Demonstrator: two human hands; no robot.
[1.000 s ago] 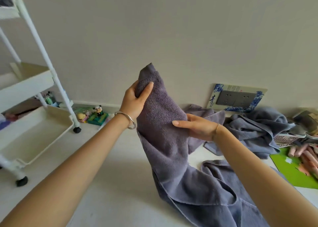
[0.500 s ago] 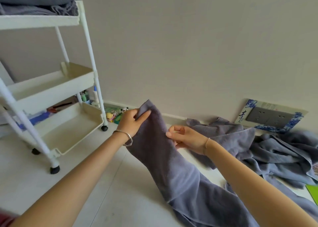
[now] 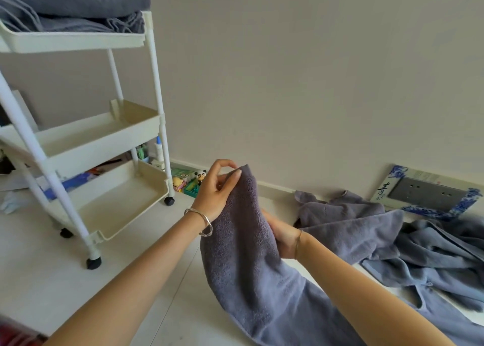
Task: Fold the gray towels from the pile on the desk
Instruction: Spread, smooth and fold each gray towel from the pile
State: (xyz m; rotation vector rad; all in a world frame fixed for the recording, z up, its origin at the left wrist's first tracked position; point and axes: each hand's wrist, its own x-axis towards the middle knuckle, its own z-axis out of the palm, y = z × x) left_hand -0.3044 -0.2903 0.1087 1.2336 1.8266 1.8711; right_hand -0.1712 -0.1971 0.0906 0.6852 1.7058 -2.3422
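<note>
The left hand (image 3: 217,191) pinches the top corner of the towel (image 3: 241,241), held up just left of the pile (image 3: 408,246). The right hand (image 3: 284,237) sits behind the towel's edge with its fingers hidden, so its grip cannot be told. It should probably slide along that edge to the next corner, keeping the cloth taut.

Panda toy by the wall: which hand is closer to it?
Left. The left hand pinches the top corner of the gray towel just beside the panda toy in this view; the right hand sits lower and farther right, behind the towel.
</note>
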